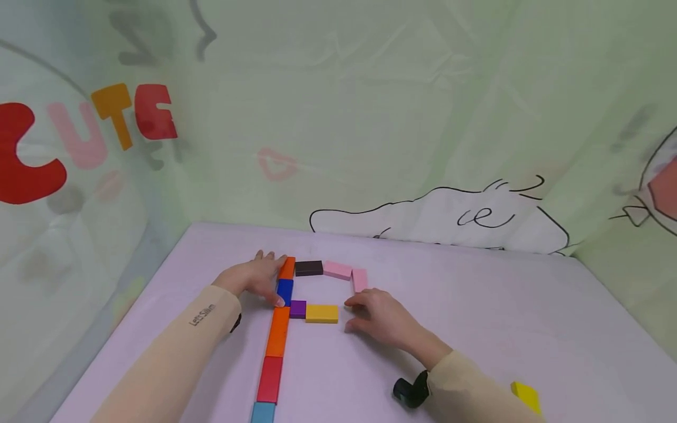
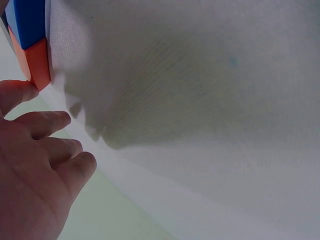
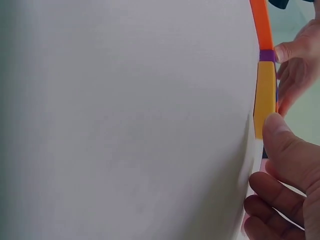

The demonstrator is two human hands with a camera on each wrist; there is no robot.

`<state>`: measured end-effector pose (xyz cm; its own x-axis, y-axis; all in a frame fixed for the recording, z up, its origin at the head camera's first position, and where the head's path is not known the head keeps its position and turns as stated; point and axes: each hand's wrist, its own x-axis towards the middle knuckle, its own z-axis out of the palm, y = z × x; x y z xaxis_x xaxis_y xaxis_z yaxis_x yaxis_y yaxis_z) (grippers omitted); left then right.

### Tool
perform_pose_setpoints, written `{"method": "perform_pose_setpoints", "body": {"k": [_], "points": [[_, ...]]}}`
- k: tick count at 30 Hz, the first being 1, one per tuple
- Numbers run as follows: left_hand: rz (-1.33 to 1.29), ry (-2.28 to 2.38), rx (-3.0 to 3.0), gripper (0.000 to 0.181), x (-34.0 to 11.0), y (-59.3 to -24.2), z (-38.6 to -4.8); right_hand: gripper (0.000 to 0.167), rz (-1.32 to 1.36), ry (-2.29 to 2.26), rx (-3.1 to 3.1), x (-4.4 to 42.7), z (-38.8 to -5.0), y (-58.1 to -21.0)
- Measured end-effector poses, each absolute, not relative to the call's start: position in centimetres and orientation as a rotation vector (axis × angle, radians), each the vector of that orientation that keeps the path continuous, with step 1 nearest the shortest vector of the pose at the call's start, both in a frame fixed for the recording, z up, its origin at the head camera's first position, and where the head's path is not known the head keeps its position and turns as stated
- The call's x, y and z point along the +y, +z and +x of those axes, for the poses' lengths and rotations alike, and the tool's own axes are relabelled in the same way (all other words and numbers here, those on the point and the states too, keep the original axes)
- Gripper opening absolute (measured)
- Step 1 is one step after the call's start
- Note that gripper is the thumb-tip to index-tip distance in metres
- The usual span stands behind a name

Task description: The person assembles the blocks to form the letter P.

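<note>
A column of flat coloured blocks lies on the table. My left hand (image 1: 255,277) is at its far end, index fingertip at the orange block (image 1: 287,268) and thumb by the lower end of the blue block (image 1: 284,292). In the left wrist view, the index finger touches the orange block's end (image 2: 39,62); the other fingers are spread. My right hand (image 1: 385,317) hovers at the open side of the loop, fingers loosely bent, with no block seen in them. The yellow-orange block (image 1: 321,314) lies left of it, and the upright pink block (image 1: 359,280) lies just beyond its fingers.
A black block (image 1: 309,268) and another pink block (image 1: 337,270) form the loop's far side; a purple block (image 1: 298,309) joins the column. Lower down lie orange (image 1: 277,332), red (image 1: 270,379) and light blue (image 1: 263,413) blocks. A yellow block (image 1: 526,397) lies near right.
</note>
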<state>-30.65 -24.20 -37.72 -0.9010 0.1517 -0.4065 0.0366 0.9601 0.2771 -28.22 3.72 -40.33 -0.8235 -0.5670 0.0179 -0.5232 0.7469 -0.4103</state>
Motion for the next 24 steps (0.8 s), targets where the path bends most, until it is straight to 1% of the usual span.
{"method": "perform_pose_setpoints", "body": {"k": [5,12,17,24], "points": [[0.152,0.365,2.682,0.102,-24.3,-37.8,-30.6,0.034,-0.959,-0.574,2.86,6.2,-27.7,-40.0],[0.143,0.358,2.685,0.103,-24.2,-37.8,-30.5,0.036,-0.981,-0.563,2.906,10.6,-26.9,-39.9],[0.161,0.357,2.688,0.101,-24.1,-37.6,-30.4,0.039,-0.913,-0.595,2.917,13.8,-26.0,-39.7],[0.16,0.365,2.687,0.101,-24.0,-37.3,-30.2,0.042,-0.748,-0.597,2.942,17.7,-24.8,-39.5]]}}
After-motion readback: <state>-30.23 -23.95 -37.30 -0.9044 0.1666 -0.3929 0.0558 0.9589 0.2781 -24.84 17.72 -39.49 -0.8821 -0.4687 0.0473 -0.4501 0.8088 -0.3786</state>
